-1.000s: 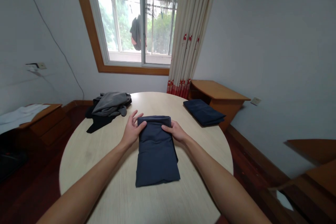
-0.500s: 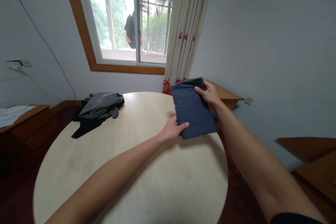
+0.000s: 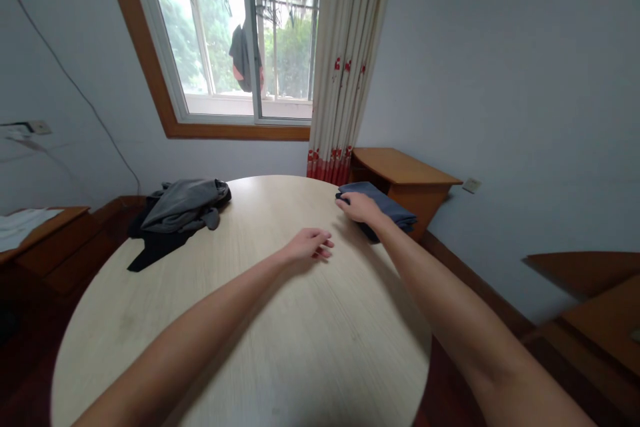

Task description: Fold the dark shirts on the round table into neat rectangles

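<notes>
A folded dark blue cloth (image 3: 387,204), its kind of garment not clear, lies on dark folded fabric (image 3: 369,232) by the far right edge of the round table (image 3: 280,320). My right hand (image 3: 360,207) is over the near left side of this stack, fingers loosely curved and slightly apart; it covers part of the cloth. To the left, my left hand (image 3: 309,244) hovers low over the tabletop. Its fingers are apart and it holds nothing.
A crumpled grey garment (image 3: 187,203) rests on black cloth (image 3: 157,247) at the table's far left. Behind the stack stands a wooden desk (image 3: 405,167), beside a patterned curtain (image 3: 340,80). A wooden cabinet (image 3: 45,233) stands left, with white sheets on top.
The folded blue cloth has gone from both hands down onto the stack at the far right. My left hand has let go and moved left; my right hand has lowered and shifted left.
</notes>
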Tool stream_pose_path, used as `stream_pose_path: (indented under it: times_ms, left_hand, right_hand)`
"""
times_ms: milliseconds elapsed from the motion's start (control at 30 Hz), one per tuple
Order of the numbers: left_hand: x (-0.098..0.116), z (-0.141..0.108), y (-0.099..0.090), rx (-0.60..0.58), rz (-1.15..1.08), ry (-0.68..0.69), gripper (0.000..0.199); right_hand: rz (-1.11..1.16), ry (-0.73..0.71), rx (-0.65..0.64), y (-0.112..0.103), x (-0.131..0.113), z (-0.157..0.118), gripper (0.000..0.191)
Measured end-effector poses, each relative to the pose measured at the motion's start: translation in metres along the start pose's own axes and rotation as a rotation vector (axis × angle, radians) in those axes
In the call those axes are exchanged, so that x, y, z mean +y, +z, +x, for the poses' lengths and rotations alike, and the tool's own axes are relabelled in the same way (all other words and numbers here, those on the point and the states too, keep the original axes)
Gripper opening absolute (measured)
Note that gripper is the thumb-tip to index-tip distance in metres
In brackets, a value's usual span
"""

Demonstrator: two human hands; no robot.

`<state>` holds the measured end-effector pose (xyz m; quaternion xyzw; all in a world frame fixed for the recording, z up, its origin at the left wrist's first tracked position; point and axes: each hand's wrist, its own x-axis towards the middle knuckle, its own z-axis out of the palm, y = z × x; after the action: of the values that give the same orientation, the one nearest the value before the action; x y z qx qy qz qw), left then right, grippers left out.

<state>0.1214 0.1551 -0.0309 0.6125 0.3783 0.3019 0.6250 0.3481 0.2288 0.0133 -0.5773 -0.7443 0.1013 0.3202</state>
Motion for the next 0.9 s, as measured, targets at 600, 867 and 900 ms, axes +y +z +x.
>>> stream_pose_path:
  times_ms: [600, 867, 900]
  left_hand:
    - [-0.033, -0.145, -0.224, 1.027, 1.197, -0.131, 0.046]
    - [-0.036, -0.152, -0.246, 1.255, 0.965, -0.24, 0.06]
    - [-0.036, -0.153, -0.248, 1.265, 0.963, -0.234, 0.059]
  right_hand:
    - [0.038, -0.136, -0.292, 0.111, -0.078, -0.095, 0.04]
    - [0.041, -0.157, -0.34, 0.107, -0.077, -0.103, 0.044]
    - [0.038, -0.153, -0.343, 0.107, -0.077, -0.103, 0.045]
